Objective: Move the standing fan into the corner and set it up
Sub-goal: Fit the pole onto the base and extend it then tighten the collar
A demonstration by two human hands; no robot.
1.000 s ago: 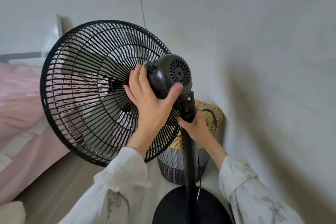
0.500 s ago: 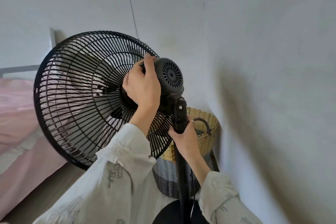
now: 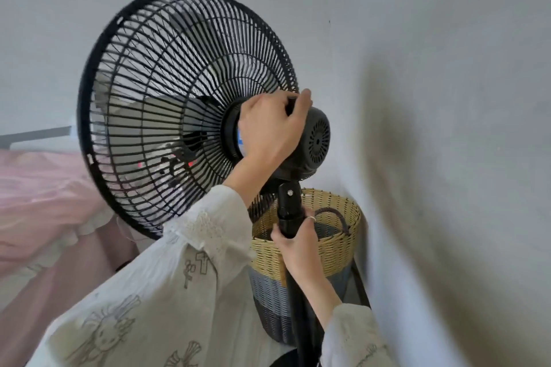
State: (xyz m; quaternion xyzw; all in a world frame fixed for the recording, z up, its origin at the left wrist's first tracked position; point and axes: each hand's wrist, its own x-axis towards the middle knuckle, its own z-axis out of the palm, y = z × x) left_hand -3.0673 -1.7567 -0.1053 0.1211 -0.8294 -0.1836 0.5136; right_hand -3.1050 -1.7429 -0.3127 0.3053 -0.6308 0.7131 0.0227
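Black fan (image 3: 185, 104) stood by a basket (image 3: 331, 247) while the left hand (image 3: 268, 128) curled its fingers over the motor (image 3: 316, 140) and the right hand (image 3: 293, 240) wrapped around the pole (image 3: 289, 211).

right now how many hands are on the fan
2. The left hand curls over the top of the motor housing behind the grille; the right hand grips the pole just below the head.
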